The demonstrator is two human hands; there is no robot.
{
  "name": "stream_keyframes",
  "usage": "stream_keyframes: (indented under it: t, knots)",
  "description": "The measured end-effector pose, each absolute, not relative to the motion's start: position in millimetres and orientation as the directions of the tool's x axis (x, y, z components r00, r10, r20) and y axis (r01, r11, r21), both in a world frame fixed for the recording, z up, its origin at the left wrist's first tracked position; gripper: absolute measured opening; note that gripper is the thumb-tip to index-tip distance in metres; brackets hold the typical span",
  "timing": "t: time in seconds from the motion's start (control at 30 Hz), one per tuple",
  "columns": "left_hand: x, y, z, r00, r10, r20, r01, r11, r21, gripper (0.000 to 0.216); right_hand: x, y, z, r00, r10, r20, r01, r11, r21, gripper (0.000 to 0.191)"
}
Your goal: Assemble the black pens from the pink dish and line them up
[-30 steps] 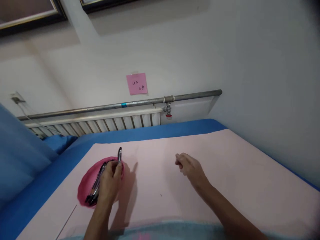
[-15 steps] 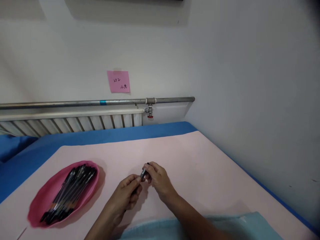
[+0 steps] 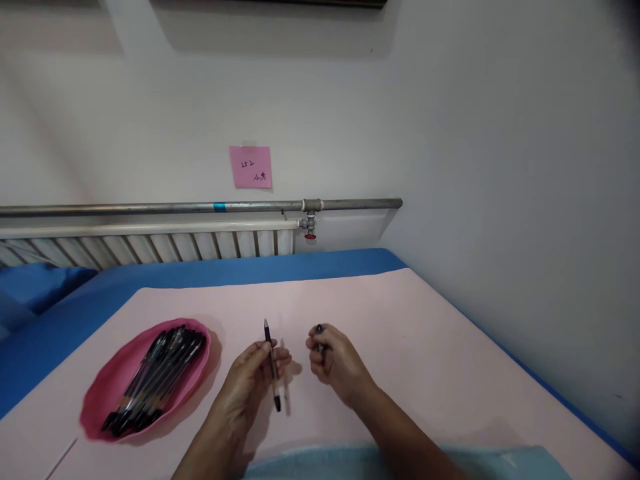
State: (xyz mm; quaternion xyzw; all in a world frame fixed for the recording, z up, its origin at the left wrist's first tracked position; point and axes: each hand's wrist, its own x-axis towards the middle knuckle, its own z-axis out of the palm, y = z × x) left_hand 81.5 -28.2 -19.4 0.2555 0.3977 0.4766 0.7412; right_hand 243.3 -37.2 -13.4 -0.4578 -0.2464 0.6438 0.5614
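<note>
A pen with a dark grip and black end is pinched between the thumb and fingers of my left hand. Its bare tip points up and away from me. My right hand, apart from the left, is closed on a small pen cap with a dark end; the fingers partly cover it. To the left, a pink oval basket with a wavy rim bears a pile of several black-ended clear pens.
A pale pink sheet covers the blue surface. Light blue cloth lies at the near edge. A thin white stick rests at lower left. Behind stand a radiator, a metal pipe and a wall with a pink note.
My hands have moved apart. The cap has come off the pen and is in my right hand, while the pen stays in my left. The view has shifted slightly.
</note>
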Motion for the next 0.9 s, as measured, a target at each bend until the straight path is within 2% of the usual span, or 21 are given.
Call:
stream_keyframes:
  t: [0.07, 0.17, 0.23, 0.53, 0.73, 0.9]
  knots:
    - [82, -27, -19, 0.201, 0.917, -0.344, -0.571, 0.395, 0.720, 0.015, 231, -44, -12, -0.027, 0.945, -0.325, -0.363, -0.312, -0.878, 0.012]
    - [81, -26, -19, 0.180, 0.927, -0.329, -0.623, 0.367, 0.691, 0.016, 219, -51, -10, -0.090, 0.945, -0.313, -0.065, -0.319, -0.945, 0.004]
    - [81, -27, -19, 0.186, 0.927, -0.327, -0.646, 0.366, 0.670, 0.018, 214, -54, -8, -0.168, 0.931, -0.323, 0.041, -0.321, -0.946, 0.011]
    - [65, -18, -10, 0.182, 0.944, -0.275, -0.730, 0.318, 0.605, 0.018, 214, -57, -11, -0.420, 0.831, -0.365, -0.221, -0.484, -0.847, 0.012]
    - [52, -15, -3, 0.155, 0.957, -0.246, -0.704, 0.281, 0.652, 0.020, 217, -59, -10, -0.508, 0.777, -0.371, -0.278, -0.556, -0.783, 0.015]
    - [50, -14, -7, 0.164, 0.958, -0.236, -0.707, 0.282, 0.649, 0.014, 216, -59, -7, -0.500, 0.786, -0.363, -0.262, -0.537, -0.802, 0.014]
